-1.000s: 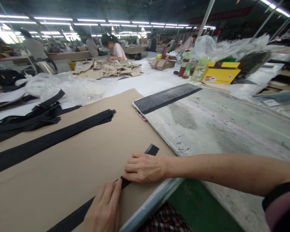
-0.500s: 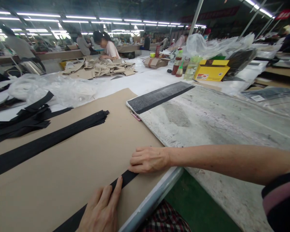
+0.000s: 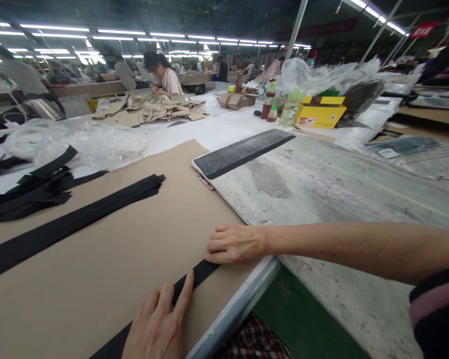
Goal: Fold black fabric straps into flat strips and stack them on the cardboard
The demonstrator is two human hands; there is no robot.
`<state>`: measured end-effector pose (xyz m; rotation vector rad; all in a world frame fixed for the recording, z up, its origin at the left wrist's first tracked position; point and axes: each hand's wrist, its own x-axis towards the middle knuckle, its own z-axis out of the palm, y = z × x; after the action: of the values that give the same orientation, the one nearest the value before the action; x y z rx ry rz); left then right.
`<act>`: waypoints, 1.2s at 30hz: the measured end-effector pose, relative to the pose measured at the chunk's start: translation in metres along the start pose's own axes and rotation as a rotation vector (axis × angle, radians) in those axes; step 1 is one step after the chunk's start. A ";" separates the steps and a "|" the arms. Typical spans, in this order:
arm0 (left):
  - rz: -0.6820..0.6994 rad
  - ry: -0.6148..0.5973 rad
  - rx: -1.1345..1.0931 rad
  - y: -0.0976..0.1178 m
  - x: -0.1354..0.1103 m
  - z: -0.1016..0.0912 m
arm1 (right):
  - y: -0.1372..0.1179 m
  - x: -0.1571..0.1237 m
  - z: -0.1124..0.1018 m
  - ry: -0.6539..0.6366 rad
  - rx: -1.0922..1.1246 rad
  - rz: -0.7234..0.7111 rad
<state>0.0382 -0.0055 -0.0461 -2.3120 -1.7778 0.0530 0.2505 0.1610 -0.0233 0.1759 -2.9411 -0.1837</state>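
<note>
A narrow black fabric strip (image 3: 205,272) lies slantwise on a beige sheet (image 3: 108,284) that covers the table in front of me. Near the table's front edge, my left hand (image 3: 159,319) rests with fingers apart, its index fingertip pressing on the strip. My right hand (image 3: 236,244) is closed at the strip's far end, fingers curled down and thumb side low; its grip hides that end. Farther left, a stack of similar black strips (image 3: 78,213) lies roughly parallel to the one under my hands.
A stained, pale board (image 3: 340,184) adjoins on the right, bearing a dark grey strip (image 3: 247,153). A pink-handled tool (image 3: 205,183) pokes out beside it. Loose black strips (image 3: 33,197), crumpled plastic (image 3: 82,139), a yellow box (image 3: 320,112) and bottles (image 3: 271,107) stand farther back. Several people work beyond.
Both hands have shifted slightly to the right along the strip's line, the right one a little more. The camera view has also moved a little.
</note>
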 end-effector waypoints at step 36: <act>0.054 0.073 0.025 0.027 0.031 -0.007 | -0.002 -0.039 -0.022 -0.102 -0.121 0.128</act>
<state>0.0734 0.0163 -0.0415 -2.3135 -1.6709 0.0004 0.2925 0.1618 -0.0092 -0.0407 -3.0172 -0.3598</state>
